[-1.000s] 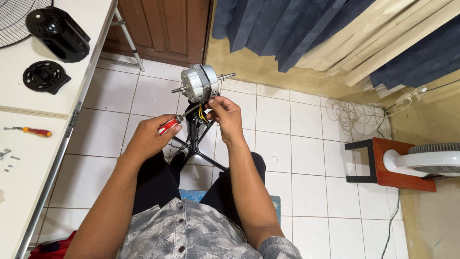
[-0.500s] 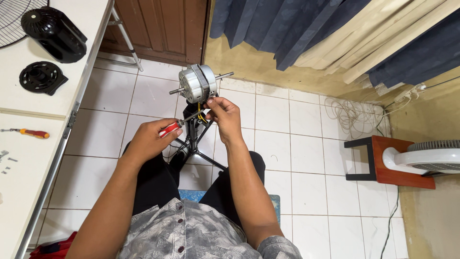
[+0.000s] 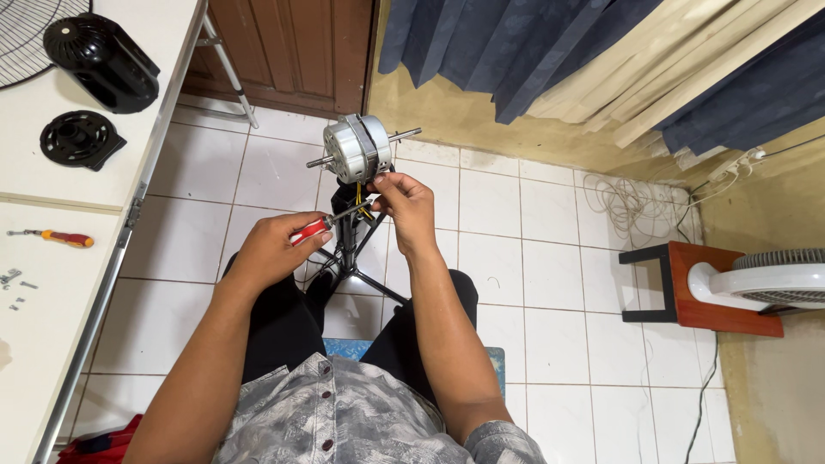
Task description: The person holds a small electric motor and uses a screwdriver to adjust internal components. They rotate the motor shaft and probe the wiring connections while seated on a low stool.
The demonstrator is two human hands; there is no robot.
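A silver fan motor (image 3: 354, 149) with a shaft sticking out both sides sits on top of a black stand (image 3: 351, 249) between my knees. My left hand (image 3: 277, 247) is closed around a red-handled screwdriver (image 3: 320, 225), whose tip points at the yellow wires (image 3: 362, 196) under the motor. My right hand (image 3: 402, 202) pinches those wires just below the motor housing.
A white table (image 3: 60, 283) runs along the left with a black motor cover (image 3: 101, 62), a black round plate (image 3: 79, 139), an orange-handled screwdriver (image 3: 62, 237) and loose screws (image 3: 13, 280). A white fan (image 3: 765, 283) rests on a red stool (image 3: 705, 288) at right. Coiled white cable (image 3: 638, 202) lies on the tiles.
Both hands stay at the wires under the motor. The screwdriver tip has edged a little closer to the wires; the view has shifted slightly.
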